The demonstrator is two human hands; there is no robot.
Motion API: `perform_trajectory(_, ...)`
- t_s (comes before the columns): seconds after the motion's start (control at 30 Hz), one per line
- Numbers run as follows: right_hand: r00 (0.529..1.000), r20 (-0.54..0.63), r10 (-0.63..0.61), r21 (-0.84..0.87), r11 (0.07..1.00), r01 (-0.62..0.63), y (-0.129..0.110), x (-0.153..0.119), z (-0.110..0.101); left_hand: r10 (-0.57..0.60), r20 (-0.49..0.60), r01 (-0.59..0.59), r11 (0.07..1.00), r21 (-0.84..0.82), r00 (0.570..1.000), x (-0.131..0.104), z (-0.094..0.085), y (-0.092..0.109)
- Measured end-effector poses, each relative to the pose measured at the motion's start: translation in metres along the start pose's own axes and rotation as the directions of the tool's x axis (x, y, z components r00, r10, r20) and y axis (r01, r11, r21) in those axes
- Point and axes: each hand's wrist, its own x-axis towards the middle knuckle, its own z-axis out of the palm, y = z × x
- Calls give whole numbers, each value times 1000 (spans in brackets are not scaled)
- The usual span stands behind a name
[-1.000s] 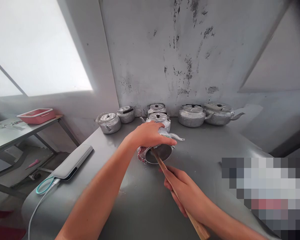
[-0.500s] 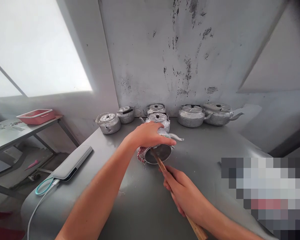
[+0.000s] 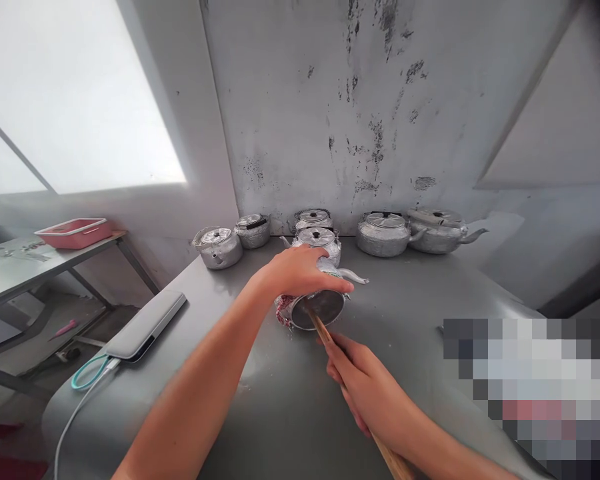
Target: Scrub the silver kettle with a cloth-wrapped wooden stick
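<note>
A small silvery metal kettle [image 3: 332, 308] lies tipped on the grey table, its round open mouth turned towards me and its curved spout pointing right. My left hand [image 3: 304, 270] is wrapped over the kettle's upper side, thumb near the rim. In my right hand [image 3: 357, 377] is a wooden stick [image 3: 322, 329]. Its far end reaches inside the kettle's mouth, where the tip is hard to make out. Something red and white, like patterned cord or cloth [image 3: 283, 311], hangs at the kettle's left side.
Several lidded metal kettles stand along the wall, including one at the left [image 3: 220, 253] and one at the right [image 3: 384, 239]. A grey power bank [image 3: 147, 327] with a cable lies on the table's left side. A pink basket [image 3: 75, 233] rests on a side table. The lower right is pixelated.
Almost nothing differs. The view has shifted very slightly, and the stick and right hand sit almost where they were. The left hand keeps its hold on the kettle.
</note>
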Motion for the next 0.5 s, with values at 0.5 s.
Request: perform_trajectory(0.5, 1000, -9, 17, 48, 999, -17, 0, 2, 1, -11, 0, 11, 1000, 18, 1000, 1, 1, 1)
